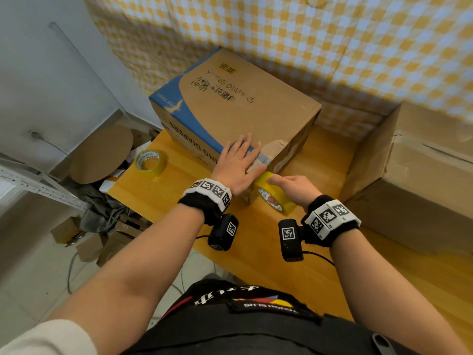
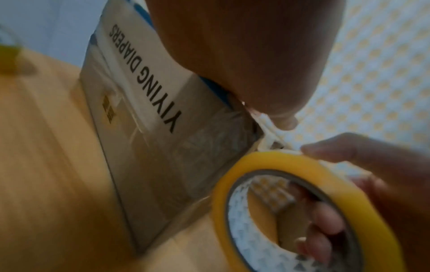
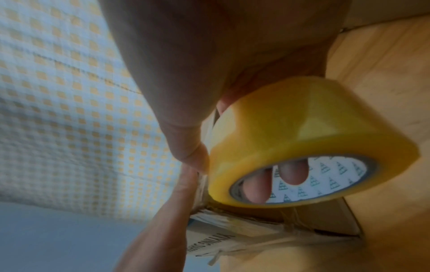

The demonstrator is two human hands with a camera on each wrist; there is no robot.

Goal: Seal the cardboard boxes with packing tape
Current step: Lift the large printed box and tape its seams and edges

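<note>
A brown and blue diaper box (image 1: 230,103) stands on the wooden table (image 1: 179,201). My left hand (image 1: 239,162) lies flat with straight fingers on the box's near top corner, pressing on tape there. My right hand (image 1: 291,187) grips a yellow tape roll (image 1: 275,194) right at that corner, fingers through its core and thumb on the outside. In the left wrist view the tape roll (image 2: 302,202) sits beside the box's printed side (image 2: 144,103). In the right wrist view my fingers (image 3: 274,176) show inside the roll (image 3: 302,139).
A second tape roll (image 1: 150,163) lies on the table's left part. A large plain cardboard box (image 1: 422,175) stands at the right. A checked yellow cloth (image 1: 307,34) hangs behind. Cardboard scraps and small boxes (image 1: 102,239) clutter the floor at the left.
</note>
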